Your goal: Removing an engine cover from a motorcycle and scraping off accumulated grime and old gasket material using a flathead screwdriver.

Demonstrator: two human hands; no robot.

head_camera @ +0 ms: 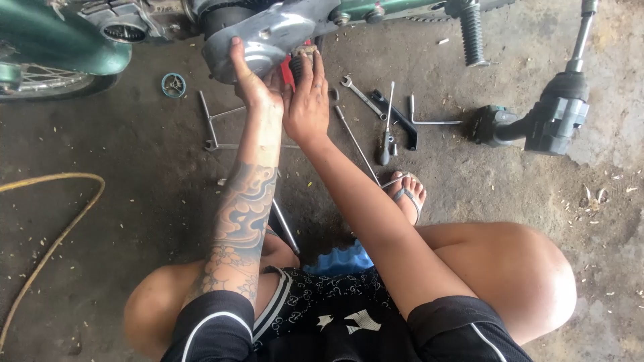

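engine cover [268, 40] and footpeg [471, 33] crowd above, tools [386, 127] strewn right, bare floor [134, 188] left

It was a small repair workshop for motorbikes, or a yard used as one. A green motorbike [60, 40] stood on a bare, stained concrete floor [134, 221] strewn with grit and chips. Its silver engine cover [268, 37] and ribbed footpeg [471, 33] hung at the top of the view. Tools lay loose on the ground just beside it: a spanner [362, 97], a screwdriver [385, 137], a T-handled wrench [209, 121] and a bent metal rod [429, 121]. A black power tool [537, 121] rested to the right, and a yellowish hose [54, 221] curved across the floor on the left
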